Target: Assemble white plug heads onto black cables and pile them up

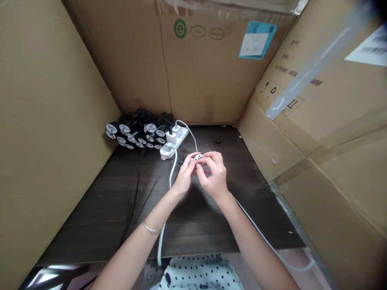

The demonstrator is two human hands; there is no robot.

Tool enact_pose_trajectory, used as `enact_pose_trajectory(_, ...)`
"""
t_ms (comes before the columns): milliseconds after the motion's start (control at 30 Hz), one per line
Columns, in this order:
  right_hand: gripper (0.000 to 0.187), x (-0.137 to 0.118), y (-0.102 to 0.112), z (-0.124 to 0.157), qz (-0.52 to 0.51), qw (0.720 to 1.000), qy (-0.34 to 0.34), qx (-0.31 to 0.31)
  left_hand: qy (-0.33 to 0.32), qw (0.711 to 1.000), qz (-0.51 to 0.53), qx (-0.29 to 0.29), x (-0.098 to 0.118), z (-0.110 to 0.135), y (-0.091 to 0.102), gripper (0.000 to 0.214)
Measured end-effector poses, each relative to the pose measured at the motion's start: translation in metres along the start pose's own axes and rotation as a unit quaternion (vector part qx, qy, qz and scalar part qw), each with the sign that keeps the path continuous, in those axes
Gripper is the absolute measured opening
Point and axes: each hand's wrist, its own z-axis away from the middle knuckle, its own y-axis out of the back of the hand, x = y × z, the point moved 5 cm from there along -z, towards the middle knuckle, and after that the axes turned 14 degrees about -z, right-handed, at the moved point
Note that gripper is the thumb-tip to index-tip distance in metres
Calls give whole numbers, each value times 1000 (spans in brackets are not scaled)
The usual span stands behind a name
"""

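Above the middle of the table, my left hand (185, 177) is closed around a small round white-faced device (198, 157) with dark marks on its face. My right hand (213, 173) has its thumb and fingers pinched at the same device, on its right edge. Fingers cover most of it, so its body and whatever the fingertips press on stay hidden. A small black piece (181, 162) lies just left of my left fingers. Behind my hands runs a thin white cable (195, 139).
Black cylinders with white round ends (136, 129) are piled at the back left. Beside them lies a white power strip (178, 139) with plugs and chargers. A black cable (139, 177) and thick white cord (172, 173) cross the dark table (121, 201). Cardboard walls (205, 72) enclose it.
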Motion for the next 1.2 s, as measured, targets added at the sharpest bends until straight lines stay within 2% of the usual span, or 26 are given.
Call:
enact_pose_trajectory(167,15,3,-4,2,-25,1000,-7,-12,-8,1000,-1,16,-1,-1,3,37)
enact_pose_trajectory(300,14,3,-4,2,-45,999,-18,-6,-23,998,-45,25,2,-1,3,30)
enact_pose_trajectory(400,9,5,-1,1,-103,993,-56,14,-21,997,-64,30,2,-1,2,28)
enact_pose_trajectory(467,6,10,2,1,-192,975,-101,44,-17,997,-68,30,0,-2,2,30)
enact_pose_trajectory(533,6,16,5,0,-279,945,-148,82,-15,997,-69,21,-1,-2,2,32)
enact_pose_trajectory(600,7,22,8,-1,-323,921,-183,118,-14,998,-67,5,-1,-2,1,34)
enact_pose_trajectory(667,7,26,9,-1,-333,910,-206,134,-16,998,-62,-8,-1,-2,1,35)
enact_pose_trajectory(900,14,33,-8,3,-405,869,-281,43,-23,998,-37,-38,1,-2,0,37)
enact_pose_trajectory(1200,14,32,-9,2,-401,870,-285,18,-9,998,-56,-41,-1,-4,1,40)
